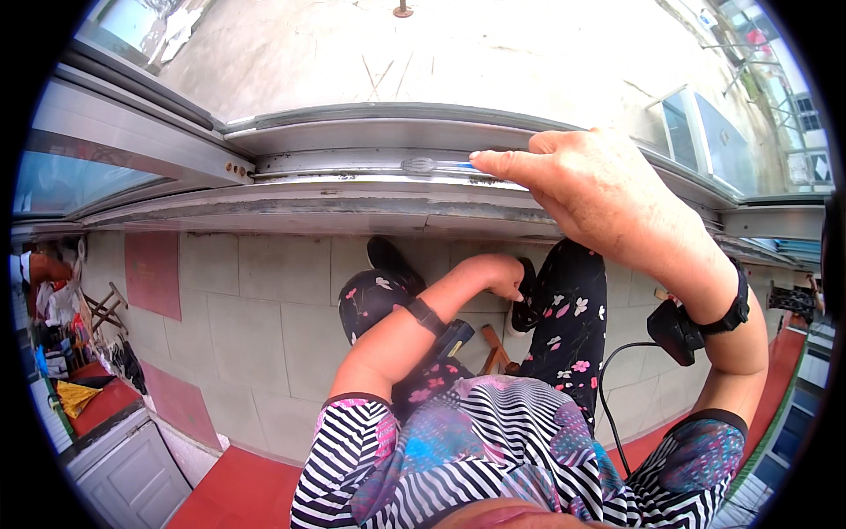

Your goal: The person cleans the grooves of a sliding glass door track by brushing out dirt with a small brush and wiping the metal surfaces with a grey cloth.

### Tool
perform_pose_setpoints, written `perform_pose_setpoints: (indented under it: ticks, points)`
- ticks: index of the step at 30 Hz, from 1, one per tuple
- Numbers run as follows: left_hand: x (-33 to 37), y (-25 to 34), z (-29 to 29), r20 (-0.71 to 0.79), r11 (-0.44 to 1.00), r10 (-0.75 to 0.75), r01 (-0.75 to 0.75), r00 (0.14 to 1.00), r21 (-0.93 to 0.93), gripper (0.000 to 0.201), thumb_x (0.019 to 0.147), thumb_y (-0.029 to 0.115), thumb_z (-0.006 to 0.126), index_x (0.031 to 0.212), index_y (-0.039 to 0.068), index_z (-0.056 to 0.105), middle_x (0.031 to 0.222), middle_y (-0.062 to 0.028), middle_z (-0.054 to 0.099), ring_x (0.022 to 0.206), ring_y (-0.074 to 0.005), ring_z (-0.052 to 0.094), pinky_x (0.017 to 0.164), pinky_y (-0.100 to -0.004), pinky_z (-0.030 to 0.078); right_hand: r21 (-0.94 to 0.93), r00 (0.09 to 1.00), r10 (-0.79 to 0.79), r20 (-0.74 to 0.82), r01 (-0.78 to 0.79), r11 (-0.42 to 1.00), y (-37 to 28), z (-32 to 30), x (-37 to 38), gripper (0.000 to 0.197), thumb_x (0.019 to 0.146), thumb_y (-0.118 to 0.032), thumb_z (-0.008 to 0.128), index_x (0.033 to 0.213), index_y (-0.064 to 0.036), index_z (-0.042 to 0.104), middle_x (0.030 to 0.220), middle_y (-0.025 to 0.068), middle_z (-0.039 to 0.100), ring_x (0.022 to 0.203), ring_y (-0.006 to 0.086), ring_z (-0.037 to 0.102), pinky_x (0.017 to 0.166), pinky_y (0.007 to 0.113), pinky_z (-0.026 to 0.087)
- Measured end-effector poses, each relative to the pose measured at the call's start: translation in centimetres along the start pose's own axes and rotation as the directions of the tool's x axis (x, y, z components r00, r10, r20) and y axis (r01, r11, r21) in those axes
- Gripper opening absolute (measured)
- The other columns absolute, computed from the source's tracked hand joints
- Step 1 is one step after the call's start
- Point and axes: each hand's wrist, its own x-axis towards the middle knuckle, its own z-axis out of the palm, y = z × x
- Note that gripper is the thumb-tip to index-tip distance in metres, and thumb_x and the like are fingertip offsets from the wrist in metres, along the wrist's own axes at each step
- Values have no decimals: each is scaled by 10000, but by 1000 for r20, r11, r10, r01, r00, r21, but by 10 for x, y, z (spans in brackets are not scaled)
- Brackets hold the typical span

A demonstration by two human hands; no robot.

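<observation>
The patterned shirt [520, 432] sits closest to my lens, with its striped sleeves at either side. Just beyond, a black device [674, 333] hangs at the right forearm, trailing a dark cable [604, 388] beside the flowered trousers [564, 326]. I would mind that loop: if a knee catches it as the arm reaches out, the tug could jerk the wrist.

Next comes the left hand [504, 278], low by a dark shoe [525, 304]. Its fingers curl downward, and from here I cannot tell whether they hold anything. As it does not brace on the window frame, I judge that a long lean could upset the balance.

Farther out, the right hand [599, 185] is drawn narrow, one digit stretched along the bluish stem of a slim tool [419, 165]. It looks pinched there, though the palm hides most of the grip. The tool lies in the metal window track [335, 165], its pale oval head pointing left. With so little stem held, I think the head could twist or skid on smooth metal; the raised rail could scrape that fingertip.

Past the sill spreads pale ground [493, 62]; a tool flicked over the outer rail might land there, out of reach.
</observation>
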Motion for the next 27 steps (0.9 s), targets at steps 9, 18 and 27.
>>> perform_pose_setpoints:
  ticks: [9,18,27]
  points:
    - [4,-6,0,-29,1000,24,-24,999,-20,401,880,410,703,830,14,740,739,-187,693,701,-365,663,664,-485,501,-61,987,121,109,-115,991,16,-11,-27,396,824,-36,624,1198,-120,725,805,160,668,806,369,671,728,476,533]
    - [11,0,-4,-2,1000,-21,21,1000,3,402,885,430,692,851,33,749,780,-185,706,745,-371,674,692,-489,510,118,998,20,-53,-14,993,27,-1,-40,504,846,-5,627,1313,-191,665,718,128,551,681,346,589,619,451,461]
    - [16,-3,2,8,999,-41,41,999,-7,380,891,417,689,863,43,754,813,-182,716,762,-371,676,709,-491,511,33,998,-58,-18,59,998,30,8,-25,446,801,-16,655,1214,-168,726,718,120,566,661,338,610,598,432,482]
